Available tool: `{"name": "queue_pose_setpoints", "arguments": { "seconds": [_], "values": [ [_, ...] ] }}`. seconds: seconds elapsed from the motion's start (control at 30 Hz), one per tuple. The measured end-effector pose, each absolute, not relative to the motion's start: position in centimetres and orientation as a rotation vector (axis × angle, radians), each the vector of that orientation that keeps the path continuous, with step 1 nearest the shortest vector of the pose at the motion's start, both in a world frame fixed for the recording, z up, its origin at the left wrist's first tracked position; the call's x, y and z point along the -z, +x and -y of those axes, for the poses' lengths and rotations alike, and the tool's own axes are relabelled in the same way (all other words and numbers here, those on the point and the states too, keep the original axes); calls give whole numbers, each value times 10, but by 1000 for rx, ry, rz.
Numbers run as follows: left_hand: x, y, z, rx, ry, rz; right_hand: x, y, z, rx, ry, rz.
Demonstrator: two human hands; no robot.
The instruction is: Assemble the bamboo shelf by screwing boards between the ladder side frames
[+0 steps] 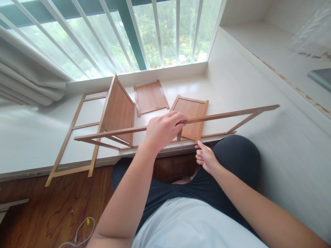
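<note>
Gripping wooden frame [219,117] rail mid-length, left hand [162,129] clamped around it, right hand [205,158] loosely curled below, holding nothing

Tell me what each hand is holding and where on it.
The left hand grips the wooden ladder frame around the middle of its upper long rail. The right hand holds nothing; its raised finger touches the lower corner of a wooden panel.

Lying on sill [31,137]: ladder frame [77,137] at left, flat panel [150,97] behind centre, second panel [192,113] right of it. Standing tilted between ladder frame and flat panel: upright panel [118,112]. Crossing in front of all panels, raised: long frame [232,115]. Trailing on floor [38,206] below, at left: cable [80,232].
</note>
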State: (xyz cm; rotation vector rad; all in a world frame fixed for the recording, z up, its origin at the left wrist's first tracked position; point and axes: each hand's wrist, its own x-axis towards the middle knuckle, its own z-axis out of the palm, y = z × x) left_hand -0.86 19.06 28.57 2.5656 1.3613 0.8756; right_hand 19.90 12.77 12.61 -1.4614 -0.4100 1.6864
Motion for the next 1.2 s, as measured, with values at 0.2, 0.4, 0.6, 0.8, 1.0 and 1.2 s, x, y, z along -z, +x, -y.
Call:
{"name": "queue_pose_setpoints", "arguments": {
  "seconds": [0.2,0.4,0.6,0.8,1.0,1.2],
  "values": [
    [-287,-8,-191,-871,2561,-1346,-120,193,-142,-1539,-1461,566],
    [-286,-8,-190,-873,2560,-1358,-128,192,-138,-1148,-1452,856],
    [-288,-8,-191,-854,2547,-1368,-163,202,-162,-721,-1392,1174],
    [-293,-8,-192,-834,2469,-1356,-172,207,-207,-558,-1283,1275],
    [-291,-8,-193,-812,2480,-1352,-186,214,-243,-576,-1026,1438],
    [-293,-10,-191,-801,2469,-1365,-199,208,-278,-579,-834,1570]
  ]
}}
